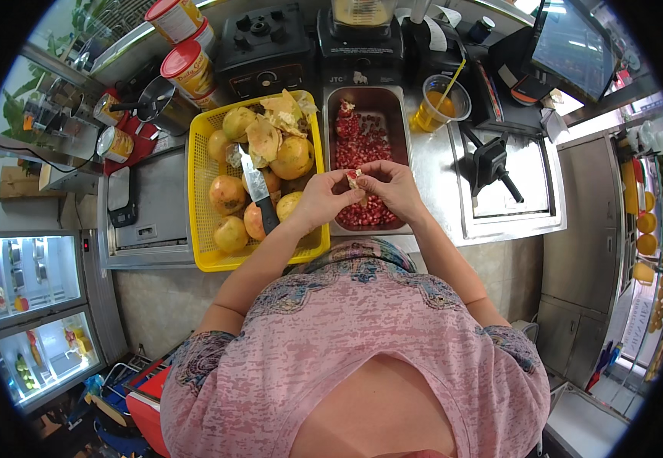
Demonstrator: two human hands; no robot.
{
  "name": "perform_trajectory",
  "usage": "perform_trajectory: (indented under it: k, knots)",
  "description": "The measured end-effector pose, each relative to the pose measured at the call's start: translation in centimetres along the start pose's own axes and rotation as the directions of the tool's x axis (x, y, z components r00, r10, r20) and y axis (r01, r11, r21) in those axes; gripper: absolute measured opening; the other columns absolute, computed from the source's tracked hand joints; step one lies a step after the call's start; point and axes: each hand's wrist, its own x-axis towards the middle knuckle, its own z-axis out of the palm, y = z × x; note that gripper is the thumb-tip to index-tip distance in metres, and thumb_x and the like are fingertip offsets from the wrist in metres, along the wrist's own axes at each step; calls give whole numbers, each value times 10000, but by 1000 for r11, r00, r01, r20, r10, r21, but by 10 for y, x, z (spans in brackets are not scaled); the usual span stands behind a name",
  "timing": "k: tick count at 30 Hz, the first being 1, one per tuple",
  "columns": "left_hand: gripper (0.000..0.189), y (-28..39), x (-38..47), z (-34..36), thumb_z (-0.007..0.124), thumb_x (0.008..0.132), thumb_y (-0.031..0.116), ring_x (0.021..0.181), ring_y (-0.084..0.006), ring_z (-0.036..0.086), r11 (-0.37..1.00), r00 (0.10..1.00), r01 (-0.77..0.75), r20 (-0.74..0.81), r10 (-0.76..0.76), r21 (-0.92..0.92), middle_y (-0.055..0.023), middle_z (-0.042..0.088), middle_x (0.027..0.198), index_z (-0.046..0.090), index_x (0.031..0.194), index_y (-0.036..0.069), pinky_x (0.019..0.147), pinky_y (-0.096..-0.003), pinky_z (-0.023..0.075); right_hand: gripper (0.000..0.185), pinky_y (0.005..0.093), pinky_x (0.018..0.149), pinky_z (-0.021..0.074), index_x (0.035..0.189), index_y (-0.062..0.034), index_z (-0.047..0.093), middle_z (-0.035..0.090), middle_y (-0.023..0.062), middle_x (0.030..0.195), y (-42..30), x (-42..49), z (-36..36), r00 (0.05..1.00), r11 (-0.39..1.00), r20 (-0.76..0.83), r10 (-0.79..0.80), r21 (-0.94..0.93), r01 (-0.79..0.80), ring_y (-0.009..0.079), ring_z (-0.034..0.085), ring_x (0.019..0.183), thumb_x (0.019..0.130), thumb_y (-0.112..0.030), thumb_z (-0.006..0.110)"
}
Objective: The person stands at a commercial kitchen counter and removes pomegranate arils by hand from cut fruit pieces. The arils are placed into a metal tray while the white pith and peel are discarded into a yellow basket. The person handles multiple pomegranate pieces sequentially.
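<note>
Both hands meet over a steel pan (407, 194) of loose red pomegranate seeds (366, 143). My left hand (328, 197) and my right hand (391, 189) pinch a small piece of pomegranate (352, 178) with pale membrane and a few seeds between their fingertips. A larger seed cluster (346, 117) lies at the pan's far left corner. To the left, a yellow plastic basket (196, 212) holds several whole pomegranates (228, 194) and peeled rind (264, 137). A knife with a black handle (267, 213) rests on the fruit, its blade pointing away from me.
Behind the pan stand a blender base (360, 51) and a black appliance base (265, 51). A plastic cup of amber drink with a straw (437, 103) is right of the pan. Farther right is a black stand (489, 160); a kitchen scale (120, 197) lies far left.
</note>
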Motion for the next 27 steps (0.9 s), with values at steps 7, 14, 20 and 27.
perform_trajectory:
  k: [7, 14, 20, 27]
  knots:
    - [334, 6, -1, -4, 637, 826, 122, 807, -64, 559, 980, 993, 108, 65, -98, -167, -13, 623, 912, 554, 1123, -7, 728, -200, 447, 250, 221, 663, 492, 993, 39, 621, 652, 74, 871, 1, 0, -2, 997, 983, 17, 76, 166, -78, 91, 599, 748, 822, -140, 656]
    - [384, 2, 1, 0, 649, 813, 143, 823, -85, 583, 998, 1000, 26, -17, -25, 64, -42, 646, 899, 548, 1156, 2, 740, -235, 458, 249, 252, 681, 514, 1032, 24, 592, 627, 53, 855, 9, 4, 0, 997, 975, 26, 69, 208, -72, 107, 591, 731, 846, -139, 618]
    - [443, 8, -1, -2, 646, 825, 172, 815, -72, 567, 985, 1000, 0, -10, 1, 171, -34, 645, 886, 513, 1216, 13, 777, -227, 445, 265, 248, 677, 504, 1052, 20, 574, 629, 75, 899, 4, 4, 0, 998, 979, 53, 45, 198, -54, 114, 597, 731, 824, -104, 628]
    - [457, 8, 0, -6, 634, 834, 151, 901, -65, 528, 996, 996, 85, 24, -85, 38, -19, 608, 1005, 486, 1240, 2, 824, -219, 424, 212, 259, 699, 515, 1009, 24, 596, 636, 77, 898, 7, 4, -2, 999, 997, 5, -38, 75, 37, 128, 611, 757, 827, -82, 620]
